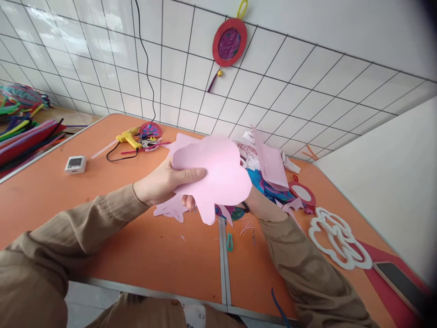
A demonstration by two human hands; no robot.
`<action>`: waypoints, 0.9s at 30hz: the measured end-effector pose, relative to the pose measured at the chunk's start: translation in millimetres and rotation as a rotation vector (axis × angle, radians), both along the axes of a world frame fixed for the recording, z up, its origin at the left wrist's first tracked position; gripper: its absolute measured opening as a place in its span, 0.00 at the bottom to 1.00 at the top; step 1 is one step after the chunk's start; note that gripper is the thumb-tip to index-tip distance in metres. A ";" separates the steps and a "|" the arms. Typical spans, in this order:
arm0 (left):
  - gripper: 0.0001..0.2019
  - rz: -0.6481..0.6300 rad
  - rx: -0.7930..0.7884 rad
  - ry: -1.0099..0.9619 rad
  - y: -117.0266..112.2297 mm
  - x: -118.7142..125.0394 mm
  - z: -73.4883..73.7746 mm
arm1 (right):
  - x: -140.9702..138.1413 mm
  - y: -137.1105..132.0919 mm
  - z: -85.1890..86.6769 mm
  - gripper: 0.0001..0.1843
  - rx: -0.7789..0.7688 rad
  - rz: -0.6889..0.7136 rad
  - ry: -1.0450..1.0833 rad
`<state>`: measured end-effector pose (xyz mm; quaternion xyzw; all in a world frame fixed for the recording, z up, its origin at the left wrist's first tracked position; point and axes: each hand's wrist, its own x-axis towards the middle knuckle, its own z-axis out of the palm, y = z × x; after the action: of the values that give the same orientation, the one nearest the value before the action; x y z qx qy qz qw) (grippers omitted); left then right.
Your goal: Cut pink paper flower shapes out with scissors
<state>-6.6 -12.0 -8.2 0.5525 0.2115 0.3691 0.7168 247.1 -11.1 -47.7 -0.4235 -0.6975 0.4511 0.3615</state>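
My left hand (164,180) grips a pink paper cut-out (215,171) with a scalloped, cloud-like edge, the thumb pressed flat on its front. A narrow strip of paper hangs from its lower side. My right hand is mostly hidden behind the paper; only the wrist (261,205) shows, with a dark curved thing beside it that I cannot make out. Some fingertips (188,202) peek out below the paper's left part. Pink paper scraps (170,209) lie on the table beneath, and a green clip (230,242) lies closer to me.
A yellow glue gun (128,137) and a small white box (75,164) are at the left. To the right lie a folded pink sheet (271,166), a red ring ornament (302,193), white cloud-shaped frames (337,237) and a phone (401,284). A round red ornament (230,42) hangs on the tiled wall.
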 end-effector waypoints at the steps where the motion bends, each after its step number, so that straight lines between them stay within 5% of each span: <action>1: 0.16 -0.021 -0.028 0.002 -0.7 0.8 -0.5 | 1.5 0.8 -0.1 0.22 -0.033 -0.008 0.038; 8: 0.14 -0.071 -0.097 0.036 -4.0 2.3 -13.7 | -0.4 -11.4 -1.8 0.25 0.130 -0.098 0.318; 13: 0.15 -0.014 -0.076 0.036 -3.9 2.6 -21.1 | -8.9 -18.2 -3.8 0.32 0.136 -0.043 0.193; 20: 0.18 0.127 0.046 0.124 -3.5 0.9 -15.0 | -14.4 -24.5 -4.3 0.27 0.059 0.077 0.238; 27: 0.21 0.137 0.181 0.321 0.1 -7.2 -2.2 | -2.5 -19.2 3.2 0.22 0.035 0.191 0.281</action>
<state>-13.8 -11.9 -10.4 0.6507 0.3261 0.3416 0.5946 244.6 -30.3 -44.5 -0.2815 -0.6849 0.5259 0.4184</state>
